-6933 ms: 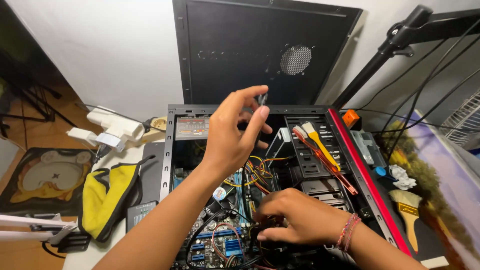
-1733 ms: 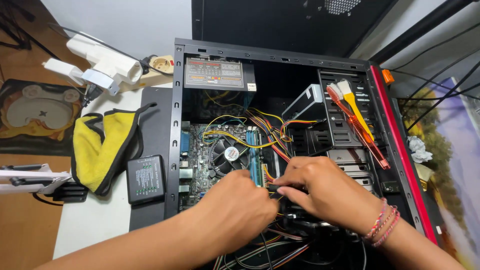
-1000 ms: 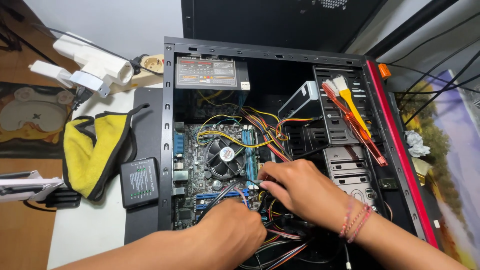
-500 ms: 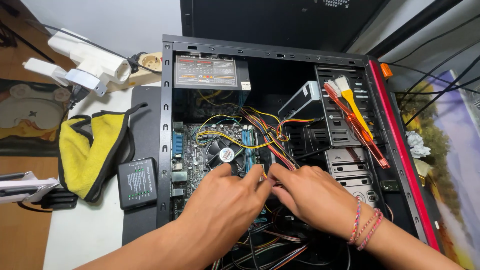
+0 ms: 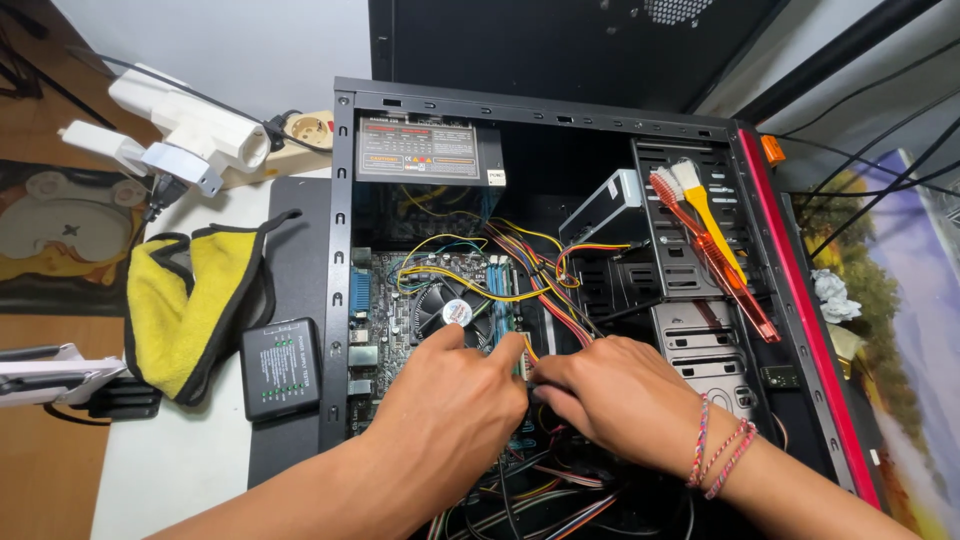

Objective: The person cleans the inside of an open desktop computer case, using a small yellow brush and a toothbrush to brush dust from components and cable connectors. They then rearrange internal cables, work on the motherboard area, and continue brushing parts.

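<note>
An open computer case (image 5: 345,260) lies at frame centre on a white table (image 5: 170,460) against a pale wall, its detached black side panel (image 5: 520,50) standing at the top; the left hand (image 5: 450,410) and right hand (image 5: 615,395) meet at lower centre, fingers curled and pinched on a cable connector (image 5: 527,368) over the motherboard (image 5: 400,300) beside the round cooler fan (image 5: 450,312). At left lie a yellow cloth (image 5: 185,310) and a small black tester (image 5: 280,368); two brushes (image 5: 710,240) rest on the drive bays at right.
</note>
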